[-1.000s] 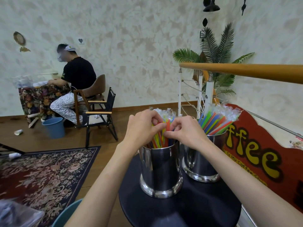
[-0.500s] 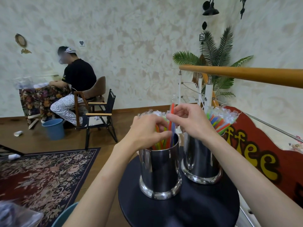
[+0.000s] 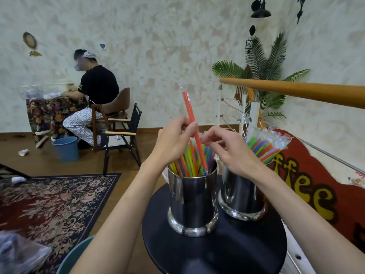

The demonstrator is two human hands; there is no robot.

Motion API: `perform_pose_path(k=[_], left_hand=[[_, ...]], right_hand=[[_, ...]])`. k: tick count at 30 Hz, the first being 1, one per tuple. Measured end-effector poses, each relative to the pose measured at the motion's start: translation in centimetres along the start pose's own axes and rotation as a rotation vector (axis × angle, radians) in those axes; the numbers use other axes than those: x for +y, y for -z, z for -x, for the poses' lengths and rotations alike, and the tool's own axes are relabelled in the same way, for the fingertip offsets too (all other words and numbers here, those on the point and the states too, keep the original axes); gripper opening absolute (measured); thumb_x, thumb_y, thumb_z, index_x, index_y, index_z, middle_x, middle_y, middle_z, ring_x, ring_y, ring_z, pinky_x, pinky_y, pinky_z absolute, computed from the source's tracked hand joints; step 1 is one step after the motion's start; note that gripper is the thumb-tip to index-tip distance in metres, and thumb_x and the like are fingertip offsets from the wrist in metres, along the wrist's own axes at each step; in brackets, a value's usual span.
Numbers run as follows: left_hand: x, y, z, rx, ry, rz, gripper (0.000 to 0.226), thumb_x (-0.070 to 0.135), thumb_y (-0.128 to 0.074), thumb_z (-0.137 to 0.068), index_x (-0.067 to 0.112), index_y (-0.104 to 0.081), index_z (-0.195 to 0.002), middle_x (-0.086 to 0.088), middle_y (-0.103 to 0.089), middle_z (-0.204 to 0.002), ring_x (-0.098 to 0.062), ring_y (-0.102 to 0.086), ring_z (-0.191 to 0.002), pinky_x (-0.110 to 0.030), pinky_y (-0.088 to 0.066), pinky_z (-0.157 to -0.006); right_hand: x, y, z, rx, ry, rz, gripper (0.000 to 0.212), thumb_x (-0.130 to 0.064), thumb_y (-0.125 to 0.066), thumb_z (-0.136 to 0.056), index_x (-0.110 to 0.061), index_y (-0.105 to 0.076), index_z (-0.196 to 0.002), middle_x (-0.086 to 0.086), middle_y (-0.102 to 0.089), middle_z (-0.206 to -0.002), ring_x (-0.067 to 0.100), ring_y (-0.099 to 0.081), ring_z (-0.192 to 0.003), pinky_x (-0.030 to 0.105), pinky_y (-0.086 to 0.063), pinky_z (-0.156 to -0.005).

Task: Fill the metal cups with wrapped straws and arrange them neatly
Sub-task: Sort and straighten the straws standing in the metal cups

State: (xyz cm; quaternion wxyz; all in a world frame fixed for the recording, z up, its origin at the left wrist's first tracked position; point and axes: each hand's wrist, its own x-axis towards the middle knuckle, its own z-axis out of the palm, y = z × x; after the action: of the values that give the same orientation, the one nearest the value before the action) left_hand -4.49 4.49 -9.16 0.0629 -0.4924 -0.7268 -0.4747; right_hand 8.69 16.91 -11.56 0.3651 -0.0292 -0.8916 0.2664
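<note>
the red straw (image 3: 191, 117) stood well above the rest of the bundle, its upper part pinched between the thumb and fingers of the left hand (image 3: 173, 141) and its lower end down among the others inside the near cup (image 3: 192, 196). held that high, it looked singled out, probably so it could be reseated or shifted without dragging its neighbours along. the right hand (image 3: 227, 149) hovered just beside it over the same cup, fingers loosely curled toward the straw tops; motion blur at the fingertips made it impossible to tell whether they pinched anything or only steadied the bundle.

the coloured straws (image 3: 189, 161) in the near cup leaned fanned and uneven, so the tidying there seemed unfinished. the far cup (image 3: 240, 196) stood just beside it on the round black table (image 3: 217, 252), already packed with a dense bunch of wrapped straws (image 3: 264, 145) tilted to the right, clear wrapper ends bunched at the top. both cups sat close together near the middle of the table, within easy reach of either hand.

in the background a seated person (image 3: 92, 99) worked at another table, a blue bucket (image 3: 66, 148) by their feet, and a wooden handrail (image 3: 296, 91) crossed at the right.
</note>
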Motion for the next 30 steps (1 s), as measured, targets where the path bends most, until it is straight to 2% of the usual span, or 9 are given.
perform_pose_path(k=[4,7,9,12,17,21,24,27,30], left_hand=[[0.7,-0.1,0.2,-0.006,0.006,0.151,0.036,0.028,-0.050,-0.106,-0.002,-0.066,-0.094,-0.021,-0.064,-0.084,-0.019,-0.054,-0.072,-0.042,-0.046,-0.074],[0.5,-0.2,0.2,-0.008,0.006,0.180,0.038,0.030,-0.050,-0.106,-0.001,-0.068,-0.093,-0.020,-0.067,-0.087,-0.025,-0.061,-0.075,-0.042,-0.048,-0.076],[0.2,-0.1,0.2,-0.010,-0.006,0.181,0.042,0.032,-0.046,-0.107,0.004,-0.071,-0.089,-0.007,-0.068,-0.078,-0.011,-0.060,-0.068,-0.033,-0.046,-0.069],[-0.4,0.1,0.2,0.042,-0.022,-0.009,0.043,0.035,-0.040,-0.109,0.016,-0.072,-0.089,0.006,-0.069,-0.077,-0.011,-0.063,-0.077,-0.041,-0.049,-0.084],[-1.8,1.0,0.2,0.145,-0.053,-0.273,0.021,0.019,-0.049,-0.104,0.023,-0.066,-0.116,0.013,-0.062,-0.100,-0.018,-0.064,-0.102,-0.051,-0.047,-0.098],[-2.2,1.4,0.0,0.167,-0.037,-0.224,0.022,0.020,-0.048,-0.104,0.021,-0.066,-0.116,0.010,-0.062,-0.100,-0.017,-0.064,-0.100,-0.051,-0.050,-0.095],[-1.7,1.3,-0.1,0.167,-0.068,-0.120,0.027,0.030,-0.046,-0.106,0.016,-0.069,-0.113,0.005,-0.069,-0.100,-0.017,-0.066,-0.097,-0.049,-0.053,-0.089],[-0.8,0.9,0.3,0.108,-0.128,0.025,0.030,0.038,-0.052,-0.104,0.018,-0.069,-0.117,0.009,-0.069,-0.101,-0.009,-0.065,-0.094,-0.037,-0.054,-0.087],[-0.2,0.2,0.7,0.025,-0.215,-0.039,0.040,0.042,-0.067,-0.095,0.021,-0.065,-0.128,0.014,-0.068,-0.105,-0.004,-0.062,-0.089,-0.027,-0.052,-0.083]], right_hand=[[-0.2,-0.1,-0.2,0.001,0.191,0.125,0.043,0.012,-0.063,-0.088,-0.015,-0.072,-0.121,-0.005,-0.070,-0.112,-0.001,-0.062,-0.104,0.012,-0.047,-0.090],[0.0,-0.2,-0.4,0.020,0.267,0.233,0.043,0.012,-0.070,-0.083,-0.011,-0.074,-0.119,0.004,-0.070,-0.110,0.013,-0.064,-0.102,0.028,-0.054,-0.092],[-0.2,-0.3,-0.3,0.085,0.295,0.238,0.034,0.007,-0.073,-0.085,-0.008,-0.074,-0.116,0.007,-0.072,-0.105,0.018,-0.067,-0.096,0.034,-0.057,-0.087],[-1.0,0.3,-0.5,0.283,0.261,0.079,0.028,-0.003,-0.073,-0.090,-0.007,-0.072,-0.117,0.005,-0.075,-0.101,0.015,-0.071,-0.088,0.033,-0.060,-0.080],[-3.1,1.8,-0.7,0.543,0.153,-0.247,0.012,-0.023,-0.070,-0.095,-0.014,-0.076,-0.101,-0.011,-0.072,-0.078,0.001,-0.066,-0.061,0.014,-0.049,-0.057],[-3.4,1.8,-0.9,0.605,0.069,-0.192,0.035,-0.035,-0.065,-0.098,-0.007,-0.074,-0.080,0.002,-0.064,-0.061,0.011,-0.054,-0.052,0.027,-0.042,-0.052],[-3.1,0.6,-1.0,0.452,-0.035,-0.069,0.037,-0.031,-0.063,-0.099,-0.006,-0.070,-0.073,0.006,-0.066,-0.062,0.009,-0.055,-0.050,0.025,-0.041,-0.049],[-2.1,-1.2,-0.8,0.068,-0.216,0.101,0.036,-0.032,-0.063,-0.099,-0.011,-0.068,-0.070,0.003,-0.061,-0.056,0.007,-0.050,-0.048,0.020,-0.036,-0.046],[-1.1,-2.9,-0.4,-0.157,-0.310,0.264,0.039,-0.039,-0.067,-0.095,-0.014,-0.060,-0.066,0.000,-0.057,-0.060,0.016,-0.056,-0.063,0.030,-0.037,-0.059]])
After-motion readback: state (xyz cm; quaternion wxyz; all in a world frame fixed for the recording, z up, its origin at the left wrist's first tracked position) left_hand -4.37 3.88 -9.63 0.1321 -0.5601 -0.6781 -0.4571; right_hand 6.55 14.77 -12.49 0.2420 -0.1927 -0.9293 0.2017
